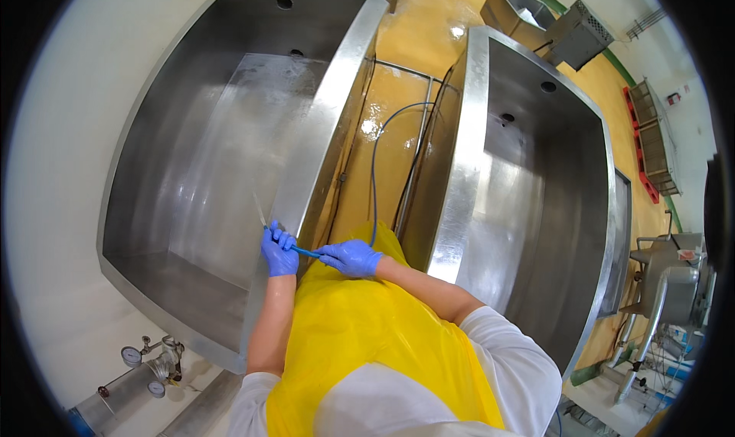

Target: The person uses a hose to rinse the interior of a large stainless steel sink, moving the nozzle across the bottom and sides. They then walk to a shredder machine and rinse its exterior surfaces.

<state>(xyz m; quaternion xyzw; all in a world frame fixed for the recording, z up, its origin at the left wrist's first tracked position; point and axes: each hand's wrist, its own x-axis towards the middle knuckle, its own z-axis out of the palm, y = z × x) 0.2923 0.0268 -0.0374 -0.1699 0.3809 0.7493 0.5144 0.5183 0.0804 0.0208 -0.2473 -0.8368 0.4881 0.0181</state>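
Observation:
My left hand, in a blue glove, is closed around the front end of a blue hose at the near rim of the left stainless steel vat. A thin stream of water leaves the hose's tip and runs into that vat. Further back on the same hose, my right hand, gloved too, grips it in front of my yellow apron. From there the hose drops to the floor and curves away between the two vats. Fingers hide the exact shape of the hose's end.
A second steel vat stands to the right, across a narrow wet aisle of yellow floor with a metal pipe frame. Pressure gauges and piping lie at lower left. Steel equipment and a bin stand at the right.

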